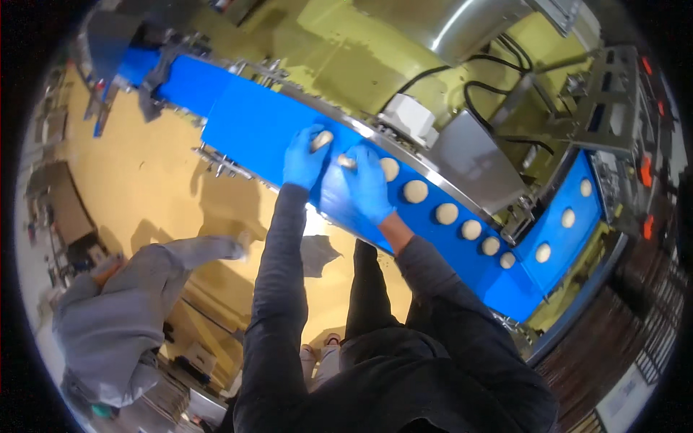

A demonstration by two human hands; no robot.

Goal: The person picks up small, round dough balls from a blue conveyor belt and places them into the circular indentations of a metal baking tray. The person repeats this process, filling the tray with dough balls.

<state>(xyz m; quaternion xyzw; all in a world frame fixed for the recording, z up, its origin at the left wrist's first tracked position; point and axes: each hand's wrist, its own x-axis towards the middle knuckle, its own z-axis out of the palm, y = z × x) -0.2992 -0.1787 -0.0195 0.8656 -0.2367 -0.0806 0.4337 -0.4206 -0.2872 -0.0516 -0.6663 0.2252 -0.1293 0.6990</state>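
Over the blue conveyor belt (pixel 249 119), both my hands wear blue gloves. My left hand (pixel 303 160) grips a pale dough piece (pixel 322 141), which shows between thumb and fingers. Just to its right, my right hand (pixel 370 186) is closed on another dough piece (pixel 347 162), partly covered by the fingers. A round dough ball (pixel 389 169) lies on the belt right beside that hand. From there a row of several dough balls, among them a larger one (pixel 415 191), runs down to the right.
A second blue belt (pixel 556 234) joins at the right, carrying a few dough balls. Along the belt's far side run a metal rail (pixel 433 173) and a white box (pixel 409 115). Another person in grey (pixel 123 310) stands at lower left. Stacked dark trays (pixel 599 346) stand at right.
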